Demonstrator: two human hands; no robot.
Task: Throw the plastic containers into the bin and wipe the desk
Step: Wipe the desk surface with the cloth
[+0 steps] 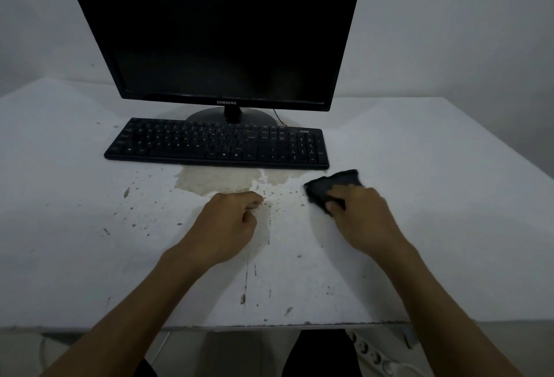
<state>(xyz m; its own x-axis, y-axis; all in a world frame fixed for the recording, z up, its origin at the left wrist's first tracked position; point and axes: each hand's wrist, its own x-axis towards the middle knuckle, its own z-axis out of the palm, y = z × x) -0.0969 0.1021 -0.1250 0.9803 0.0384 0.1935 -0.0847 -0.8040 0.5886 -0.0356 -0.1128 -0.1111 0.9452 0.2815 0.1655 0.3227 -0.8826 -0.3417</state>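
Right hand (364, 211) pinching dark cloth (332, 189) against desk (90, 256), set for wiping. Left hand (230, 220) loosely curled, grasping nothing, bracing beside stain (215, 180).

**Dim, grey view with motion blur on your right side**

You look at a dim, flat picture with a cold grey tone. The light is soft and no lamp shows; the shadows under your hands are weak. The monitor (221, 26) screen is nearly pure black, with no glare. Your right hand (362, 211) and the dark cloth (329, 187) are smeared by motion blur, while your left hand (230, 223) is sharper. The wide lens bends the desk (90, 196) edges, and the corners look darker and softer.
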